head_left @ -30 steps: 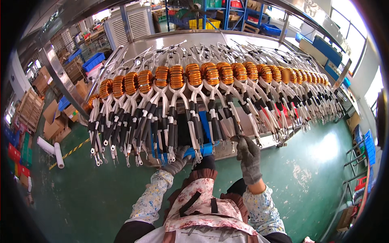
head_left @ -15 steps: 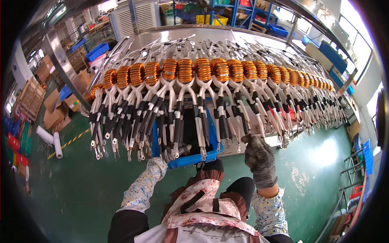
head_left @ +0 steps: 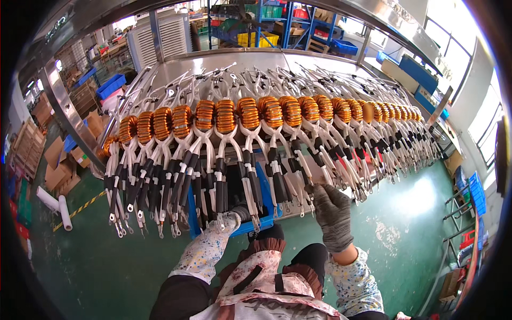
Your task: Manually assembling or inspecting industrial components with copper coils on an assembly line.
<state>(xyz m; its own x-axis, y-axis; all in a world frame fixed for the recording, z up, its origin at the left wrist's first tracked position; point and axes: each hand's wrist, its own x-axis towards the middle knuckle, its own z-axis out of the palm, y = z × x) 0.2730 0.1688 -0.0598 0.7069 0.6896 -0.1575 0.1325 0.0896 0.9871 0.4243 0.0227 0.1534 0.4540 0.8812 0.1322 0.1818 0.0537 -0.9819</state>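
Observation:
A long row of copper-wound toroid coils (head_left: 248,113) lies along the metal table, white leads with black sleeves and ring terminals hanging over its front edge. My right hand (head_left: 332,213), in a grey knit glove, is closed at the lower end of a wire lead (head_left: 304,166) right of the middle. Its fingertips pinch there; the lead's tip is hidden by the glove. Lower left, my left hand (head_left: 241,212), gloved too, reaches into a blue bin (head_left: 250,226) beneath the leads. Hanging leads and the bin cover its fingers, so what they hold is hidden.
Metal posts (head_left: 66,109) and a top beam frame the table. More leads (head_left: 298,80) spread over the tabletop behind the coils. White rolls (head_left: 64,212) and cardboard boxes (head_left: 58,154) are on the green floor at left. A rack with a blue crate (head_left: 476,193) stands at right.
The view has shifted, so the coils sit lower and further left. My left hand has moved right and deeper into the bin. My right hand stays closed by the lead ends.

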